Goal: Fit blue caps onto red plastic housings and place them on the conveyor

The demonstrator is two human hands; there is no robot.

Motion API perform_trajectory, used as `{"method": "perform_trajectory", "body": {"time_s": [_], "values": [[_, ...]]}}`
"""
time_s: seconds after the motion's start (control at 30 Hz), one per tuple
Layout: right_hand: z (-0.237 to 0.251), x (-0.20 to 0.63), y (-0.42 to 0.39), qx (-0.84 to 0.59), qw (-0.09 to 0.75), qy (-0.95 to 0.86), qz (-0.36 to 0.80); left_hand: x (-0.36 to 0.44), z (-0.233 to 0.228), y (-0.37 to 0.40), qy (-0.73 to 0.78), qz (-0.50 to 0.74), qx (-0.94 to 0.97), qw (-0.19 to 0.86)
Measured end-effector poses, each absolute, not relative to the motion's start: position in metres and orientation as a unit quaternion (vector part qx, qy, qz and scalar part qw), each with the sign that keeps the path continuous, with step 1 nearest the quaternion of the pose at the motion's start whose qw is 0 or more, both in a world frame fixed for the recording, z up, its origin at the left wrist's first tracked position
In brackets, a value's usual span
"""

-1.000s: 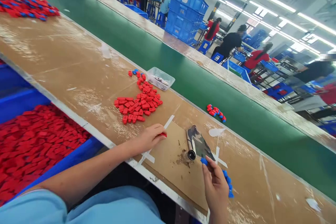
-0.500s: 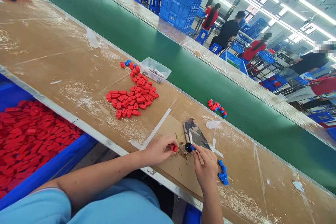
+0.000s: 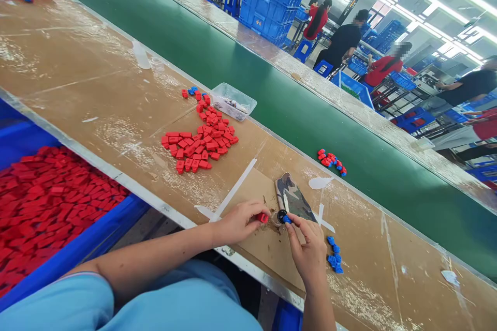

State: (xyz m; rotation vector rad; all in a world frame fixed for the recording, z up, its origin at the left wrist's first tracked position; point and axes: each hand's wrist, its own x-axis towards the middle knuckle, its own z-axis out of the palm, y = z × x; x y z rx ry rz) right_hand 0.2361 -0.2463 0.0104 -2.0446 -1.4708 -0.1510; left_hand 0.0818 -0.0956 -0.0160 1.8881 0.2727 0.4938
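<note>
Between its thumb and fingers my left hand [image 3: 241, 222] pinches a small red plastic block [image 3: 263, 217], held just above the cardboard mat [image 3: 267, 253]. A small blue plastic piece [image 3: 287, 219] is pinched in my right hand [image 3: 308, 245], right beside the black top of a small round clear jar [image 3: 281, 215]. Whether the blue piece touches the jar I cannot tell. Behind the jar lies a camouflage-patterned cloth piece [image 3: 297, 199]. Several loose blue pieces [image 3: 334, 255] lie to the right of my right hand, and a pile of red blocks [image 3: 202, 145] is spread to the left.
A clear plastic tray [image 3: 234, 101] with small parts stands by the green conveyor belt [image 3: 233, 64]. Joined red-and-blue pieces [image 3: 331, 161] rest on the belt's near side. A blue crate [image 3: 77, 253] full of red blocks sits at lower left. Several people work beyond the belt.
The red block in my left hand has turned slightly. My right hand keeps the blue piece at the jar's black top. The whole view has shifted slightly to the right.
</note>
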Motion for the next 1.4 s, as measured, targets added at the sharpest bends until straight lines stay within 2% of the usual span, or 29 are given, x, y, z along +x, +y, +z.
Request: {"method": "perform_trajectory", "body": {"time_s": [0.13,0.37,0.53,0.67,1.03,1.13,1.27,1.4], "values": [[0.01,0.234,-0.248,-0.798,0.336,-0.501,-0.019,0.08,-0.017,-0.097,0.128,0.193,0.79,0.568],[0.007,0.237,-0.255,-0.815,0.447,-0.346,0.127,0.082,-0.025,-0.1,0.123,0.183,0.774,0.593],[0.009,0.23,-0.253,-0.8,0.494,-0.309,0.143,0.085,-0.027,-0.103,0.144,0.17,0.749,0.624],[0.01,0.222,-0.251,-0.8,0.485,-0.328,0.128,0.083,-0.022,-0.104,0.148,0.159,0.745,0.63],[0.011,0.232,-0.257,-0.81,0.339,-0.475,-0.044,0.082,-0.025,-0.103,0.15,0.168,0.764,0.605],[0.013,0.228,-0.259,-0.806,0.351,-0.476,-0.025,0.082,-0.025,-0.103,0.137,0.178,0.758,0.612],[0.015,0.212,-0.256,-0.806,0.41,-0.422,0.061,0.081,-0.023,-0.103,0.127,0.187,0.742,0.631],[0.015,0.196,-0.249,-0.806,0.426,-0.392,0.12,0.08,-0.023,-0.102,0.13,0.18,0.755,0.617]]}}
